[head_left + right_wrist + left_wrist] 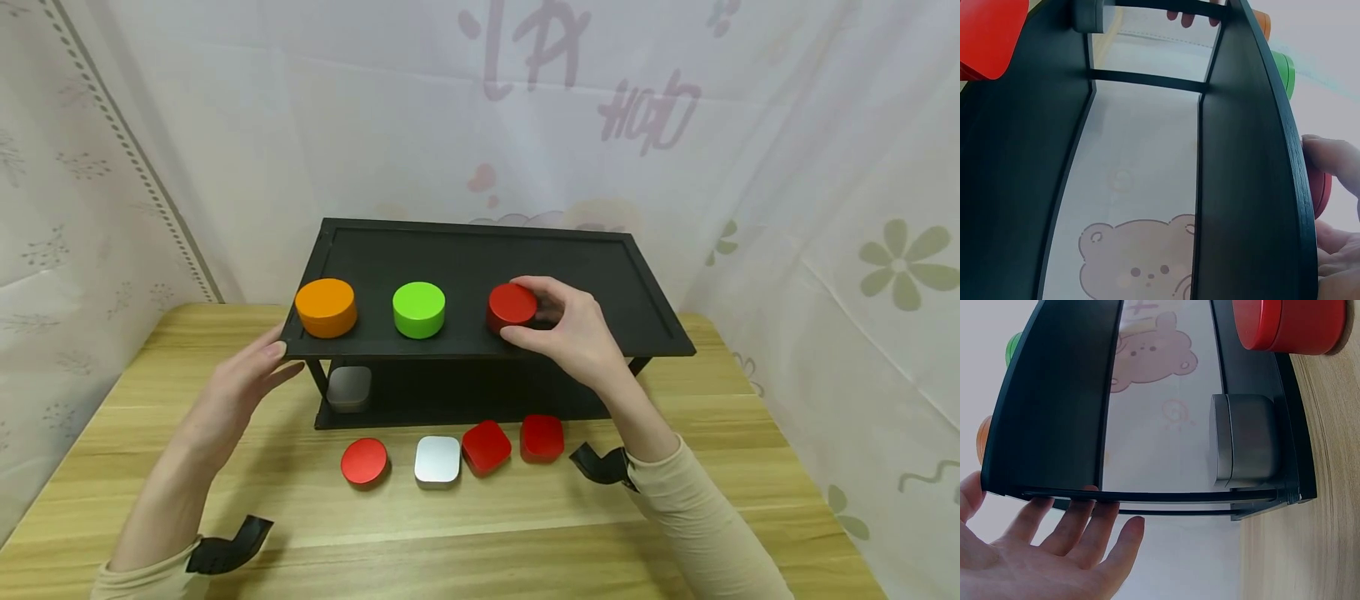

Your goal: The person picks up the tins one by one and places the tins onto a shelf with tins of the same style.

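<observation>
Right hand (570, 329) gripping red round tin (512, 307) atop black shelf (480, 267), wooden table (450, 533), curtained backdrop.

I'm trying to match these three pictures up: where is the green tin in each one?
Head: the green tin sits on the shelf's top, between the orange tin and the red tin in the right hand.
Left wrist: a green sliver at the left edge.
Right wrist: upper right, beyond the board.
Shared landmark: the black shelf.

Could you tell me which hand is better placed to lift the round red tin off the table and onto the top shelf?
Left: the left hand rests open at the shelf edge, while the right hand grips another red tin.
</observation>
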`<state>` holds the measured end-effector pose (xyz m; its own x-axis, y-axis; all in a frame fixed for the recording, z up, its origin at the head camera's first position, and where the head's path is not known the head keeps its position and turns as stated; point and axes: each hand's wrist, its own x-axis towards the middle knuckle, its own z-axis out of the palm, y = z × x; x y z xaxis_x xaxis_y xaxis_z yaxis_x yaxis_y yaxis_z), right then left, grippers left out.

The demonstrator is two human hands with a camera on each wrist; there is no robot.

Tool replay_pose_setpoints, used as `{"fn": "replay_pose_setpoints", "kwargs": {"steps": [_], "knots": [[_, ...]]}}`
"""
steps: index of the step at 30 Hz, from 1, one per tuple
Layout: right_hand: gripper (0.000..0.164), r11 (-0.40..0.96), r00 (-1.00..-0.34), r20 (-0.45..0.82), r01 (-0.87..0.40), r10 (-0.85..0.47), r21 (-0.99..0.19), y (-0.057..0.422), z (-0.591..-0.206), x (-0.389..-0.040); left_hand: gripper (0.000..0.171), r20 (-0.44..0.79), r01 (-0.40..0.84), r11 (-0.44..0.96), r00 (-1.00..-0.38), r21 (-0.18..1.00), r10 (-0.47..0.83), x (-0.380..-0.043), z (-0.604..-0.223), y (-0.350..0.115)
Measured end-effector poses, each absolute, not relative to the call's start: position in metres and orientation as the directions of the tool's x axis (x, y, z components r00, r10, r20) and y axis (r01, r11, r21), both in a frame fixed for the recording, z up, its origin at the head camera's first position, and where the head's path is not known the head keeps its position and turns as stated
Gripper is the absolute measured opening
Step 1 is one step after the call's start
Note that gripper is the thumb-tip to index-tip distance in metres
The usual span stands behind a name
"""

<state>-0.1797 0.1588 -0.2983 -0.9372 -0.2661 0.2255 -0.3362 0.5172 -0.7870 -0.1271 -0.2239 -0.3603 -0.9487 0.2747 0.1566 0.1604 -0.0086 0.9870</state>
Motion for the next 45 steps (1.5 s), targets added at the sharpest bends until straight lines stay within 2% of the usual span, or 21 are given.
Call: {"fn": "replay_pose_setpoints", "kwargs": {"steps": [24,29,34,45], "knots": [[0.056,0.535,-0.947,0.18,-0.3,-0.266,-0.79,0.163,-0.2992,-0.1797,0.045,0.168,0.172,-0.008,-0.944,0.985,0.283,-0.1277,-0.3597,-0.2232],[0.064,0.531,-0.946,0.176,-0.301,-0.273,-0.792,0.1632,-0.2993,-0.1798,0.045,0.161,0.168,0.0,-0.945,0.986,0.284,-0.1269,-0.3592,-0.2232],[0.07,0.528,-0.941,0.194,-0.318,-0.278,-0.787,0.1631,-0.2997,-0.1791,0.044,0.161,0.169,0.004,-0.946,0.986,0.282,-0.1269,-0.3596,-0.2235],[0.067,0.454,-0.904,0.298,-0.414,-0.307,-0.789,0.1653,-0.3017,-0.1748,0.044,0.171,0.177,-0.003,-0.945,0.984,0.28,-0.1272,-0.3605,-0.2241]]}}
